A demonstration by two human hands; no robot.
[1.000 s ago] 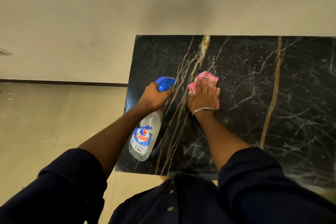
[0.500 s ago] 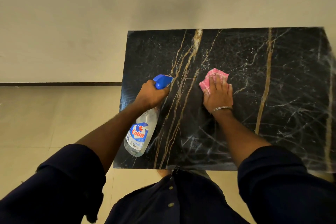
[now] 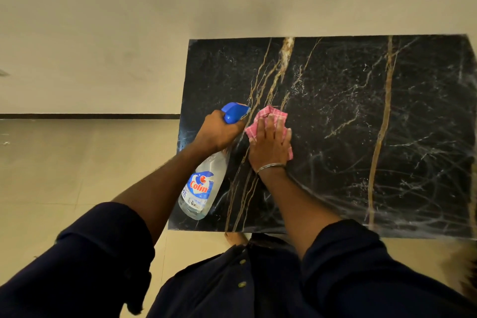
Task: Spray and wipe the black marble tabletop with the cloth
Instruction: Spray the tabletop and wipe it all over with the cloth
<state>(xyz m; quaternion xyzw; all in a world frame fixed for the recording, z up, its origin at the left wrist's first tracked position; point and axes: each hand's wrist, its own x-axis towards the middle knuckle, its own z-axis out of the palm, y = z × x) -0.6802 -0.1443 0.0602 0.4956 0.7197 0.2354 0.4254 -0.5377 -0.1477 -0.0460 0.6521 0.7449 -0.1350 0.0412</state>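
Observation:
The black marble tabletop [image 3: 335, 111] with gold and white veins fills the right half of the head view. My left hand [image 3: 219, 134] grips the neck of a clear spray bottle [image 3: 204, 183] with a blue trigger head, held tilted over the table's left part. My right hand [image 3: 269, 144] lies flat with straight fingers on a pink checked cloth [image 3: 271, 115], pressing it onto the marble just right of the bottle's head. Wet smears and droplets show around the cloth and towards the right side.
A cream wall [image 3: 129, 33] runs behind the table, with a dark skirting line [image 3: 90, 116] to the left. Beige floor tiles [image 3: 64, 175] lie left of the table. My dark shirt and sleeves fill the lower edge of the view.
My right hand has slid the cloth back to the left, close to the spray bottle's head. The left hand still holds the bottle in about the same spot.

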